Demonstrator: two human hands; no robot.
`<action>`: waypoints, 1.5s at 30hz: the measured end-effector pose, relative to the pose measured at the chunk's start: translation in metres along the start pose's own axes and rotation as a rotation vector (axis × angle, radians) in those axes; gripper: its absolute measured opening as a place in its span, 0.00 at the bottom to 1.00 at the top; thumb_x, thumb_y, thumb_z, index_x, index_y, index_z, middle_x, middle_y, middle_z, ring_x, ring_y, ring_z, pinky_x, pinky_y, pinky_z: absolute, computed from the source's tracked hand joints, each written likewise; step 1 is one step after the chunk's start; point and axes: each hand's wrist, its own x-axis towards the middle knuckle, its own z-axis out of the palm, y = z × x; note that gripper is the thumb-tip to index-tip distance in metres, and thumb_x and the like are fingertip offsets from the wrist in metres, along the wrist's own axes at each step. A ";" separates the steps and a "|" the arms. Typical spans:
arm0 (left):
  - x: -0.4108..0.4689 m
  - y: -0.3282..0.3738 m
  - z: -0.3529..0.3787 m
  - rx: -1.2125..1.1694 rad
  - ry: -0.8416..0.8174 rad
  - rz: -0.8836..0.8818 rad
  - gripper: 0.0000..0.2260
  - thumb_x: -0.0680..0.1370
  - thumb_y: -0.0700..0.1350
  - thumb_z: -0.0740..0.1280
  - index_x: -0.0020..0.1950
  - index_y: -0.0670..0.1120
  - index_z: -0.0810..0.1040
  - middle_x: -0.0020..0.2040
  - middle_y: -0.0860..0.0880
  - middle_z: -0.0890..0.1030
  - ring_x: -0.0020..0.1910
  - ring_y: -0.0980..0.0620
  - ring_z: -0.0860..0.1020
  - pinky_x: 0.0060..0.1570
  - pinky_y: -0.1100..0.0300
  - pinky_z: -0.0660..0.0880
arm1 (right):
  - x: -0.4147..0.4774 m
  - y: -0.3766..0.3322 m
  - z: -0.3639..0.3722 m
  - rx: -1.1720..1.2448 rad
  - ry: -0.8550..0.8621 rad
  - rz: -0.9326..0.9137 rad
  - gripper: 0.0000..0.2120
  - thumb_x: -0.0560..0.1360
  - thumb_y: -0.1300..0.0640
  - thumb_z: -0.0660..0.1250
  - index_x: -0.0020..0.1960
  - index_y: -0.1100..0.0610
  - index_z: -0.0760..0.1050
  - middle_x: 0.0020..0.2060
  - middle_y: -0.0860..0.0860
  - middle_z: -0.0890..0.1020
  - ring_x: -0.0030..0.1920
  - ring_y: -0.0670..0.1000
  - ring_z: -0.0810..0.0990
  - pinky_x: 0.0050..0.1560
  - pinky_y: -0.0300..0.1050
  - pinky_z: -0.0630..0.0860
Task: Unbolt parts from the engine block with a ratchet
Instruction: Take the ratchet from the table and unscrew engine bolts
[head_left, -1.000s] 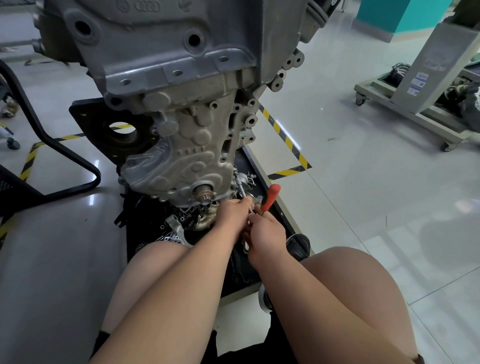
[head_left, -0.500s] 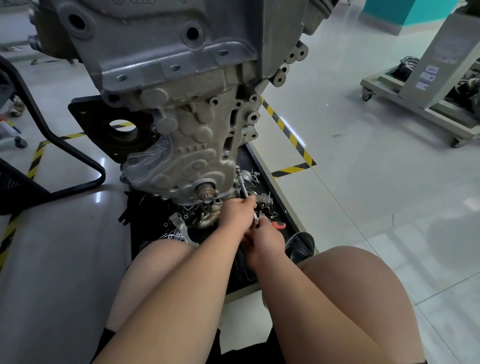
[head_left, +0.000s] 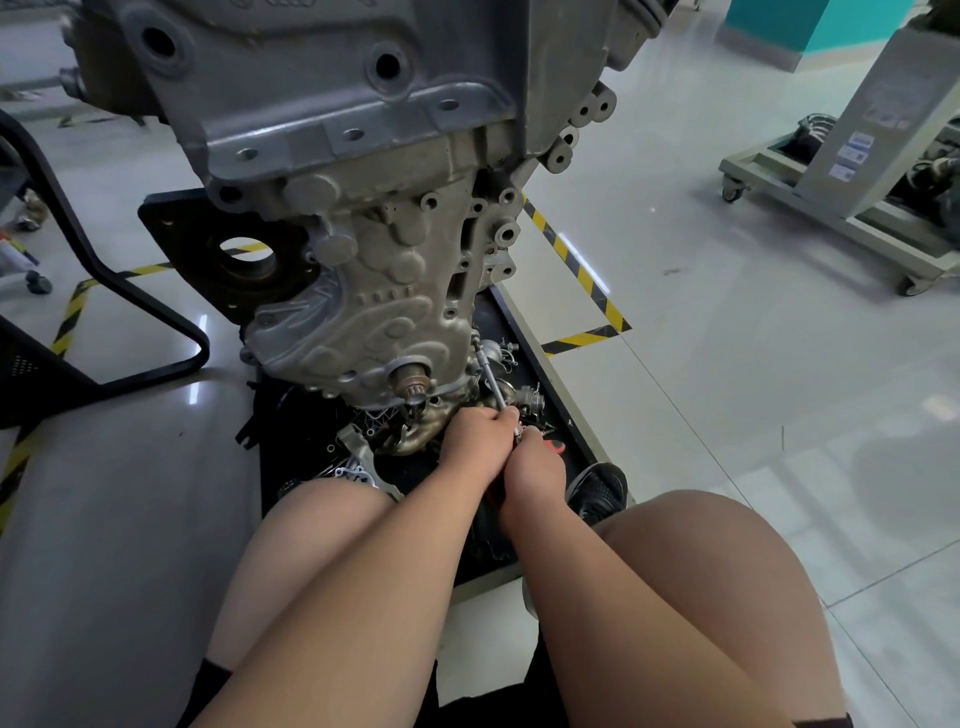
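Note:
A grey aluminium engine block (head_left: 363, 218) fills the upper middle of the head view, its front cover and crank stub (head_left: 412, 382) facing me. A ratchet with a red handle (head_left: 556, 446) and a thin metal extension (head_left: 488, 376) reaches up to the block's lower right edge. My left hand (head_left: 475, 431) is closed around the extension near the ratchet head. Just right of it, my right hand (head_left: 535, 467) grips the handle, which lies low and mostly hidden under the fingers.
The block stands over a black tray (head_left: 561, 395) strewn with bolts, brackets and removed parts (head_left: 358, 467). My knees and a black shoe (head_left: 597, 488) sit at the tray's near end. A black chair frame (head_left: 104, 270) is left; a wheeled stand (head_left: 831, 208) is far right.
The red ratchet handle swung down from upright to low under my right hand. Both hands stayed on the tool beside the block's lower right corner.

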 end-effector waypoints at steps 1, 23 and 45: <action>0.000 0.000 0.000 0.010 0.001 0.000 0.15 0.79 0.51 0.63 0.47 0.44 0.85 0.45 0.44 0.84 0.44 0.46 0.79 0.40 0.61 0.68 | 0.002 0.000 0.000 -0.034 0.010 -0.021 0.15 0.81 0.52 0.59 0.40 0.57 0.75 0.34 0.54 0.79 0.35 0.53 0.78 0.38 0.46 0.75; -0.002 0.003 -0.002 -0.021 -0.014 0.021 0.15 0.79 0.51 0.65 0.47 0.39 0.83 0.44 0.40 0.84 0.47 0.42 0.81 0.44 0.56 0.75 | 0.011 0.008 0.000 -0.094 0.054 -0.182 0.11 0.79 0.52 0.63 0.43 0.59 0.76 0.34 0.53 0.80 0.36 0.53 0.78 0.42 0.51 0.75; -0.006 0.004 -0.006 -0.004 -0.015 0.047 0.16 0.79 0.52 0.65 0.45 0.41 0.84 0.39 0.43 0.83 0.43 0.43 0.80 0.41 0.56 0.73 | 0.004 0.008 0.003 -0.024 -0.056 0.029 0.22 0.82 0.41 0.54 0.42 0.57 0.75 0.37 0.54 0.81 0.39 0.55 0.80 0.41 0.48 0.76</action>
